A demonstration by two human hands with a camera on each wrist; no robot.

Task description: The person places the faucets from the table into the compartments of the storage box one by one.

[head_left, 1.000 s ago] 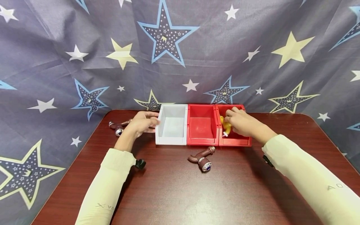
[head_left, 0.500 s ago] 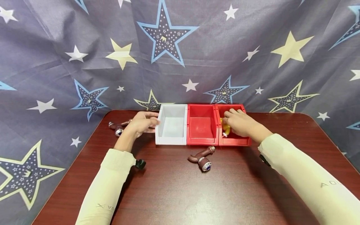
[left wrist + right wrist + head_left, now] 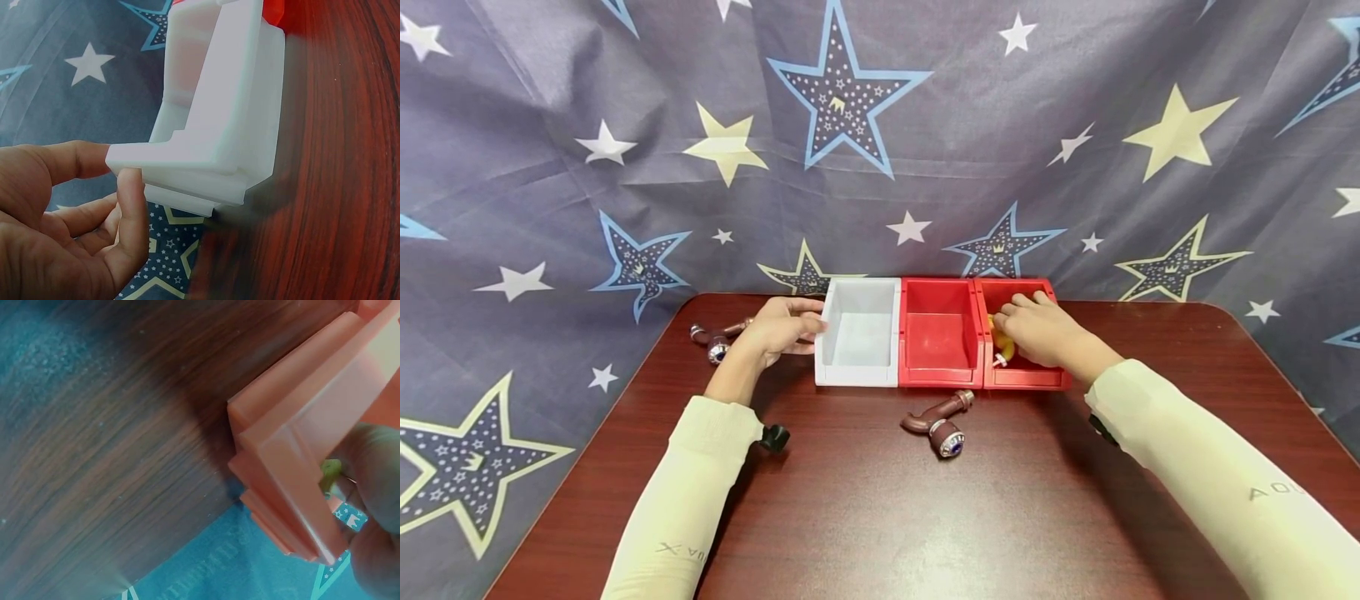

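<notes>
My left hand (image 3: 784,328) pinches the left rim of a white storage bin (image 3: 856,373). In the left wrist view, its thumb and a finger meet the bin's edge from two sides. My right hand (image 3: 1037,328) reaches into the right one of two red bins (image 3: 1026,379). Its fingers curl round a yellow tap (image 3: 1003,345) with a curved spout and a white tip, partly hidden beneath them. Only a bit of yellow shows past the red wall in the right wrist view. Just in front of the bins lies a brown tap (image 3: 942,422) with a chrome-ringed knob.
The middle red bin (image 3: 938,333) stands between the other two, side by side in a row. Another brown tap (image 3: 717,342) lies behind my left wrist. A star-patterned cloth (image 3: 850,208) hangs right behind the brown table (image 3: 880,517).
My right hand has shifted slightly left and lower into the right red bin, covering more of the yellow tap. The left hand and the bins have stayed still.
</notes>
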